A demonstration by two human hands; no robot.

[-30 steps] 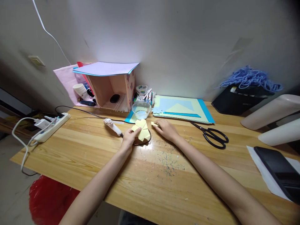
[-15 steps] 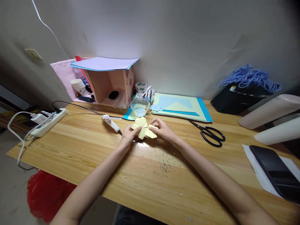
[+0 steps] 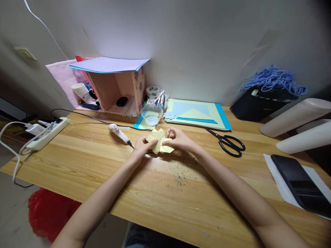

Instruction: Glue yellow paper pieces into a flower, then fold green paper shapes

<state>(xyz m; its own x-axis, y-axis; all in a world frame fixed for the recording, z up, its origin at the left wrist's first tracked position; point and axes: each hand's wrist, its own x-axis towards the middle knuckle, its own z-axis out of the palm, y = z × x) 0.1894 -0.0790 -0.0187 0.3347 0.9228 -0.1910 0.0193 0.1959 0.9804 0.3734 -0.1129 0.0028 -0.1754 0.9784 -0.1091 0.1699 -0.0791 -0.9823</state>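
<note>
A pale yellow folded paper flower (image 3: 156,135), with several pointed petals, is up above the wooden table in front of me. My left hand (image 3: 141,148) grips it from the left, thumb on top. From the right, my right hand (image 3: 180,138) pinches a matching folded paper petal (image 3: 167,148) between thumb and index finger. That petal lies against the flower's lower right side; whether the two are joined I cannot tell. Just left of my left hand lies a white hot glue gun (image 3: 119,133) with a dark cord.
Behind my hands stand a clear plastic bowl (image 3: 152,115) and stacked coloured paper (image 3: 196,113). Black-handled scissors (image 3: 229,142) lie to the right, a black phone-like slab (image 3: 297,182) nearer the edge. A power strip (image 3: 51,134) is at left, an open pink box (image 3: 116,88) at back.
The petal in my right hand has come closer in against the flower, and my right thumb has moved left over it. The whole view has shifted slightly.
</note>
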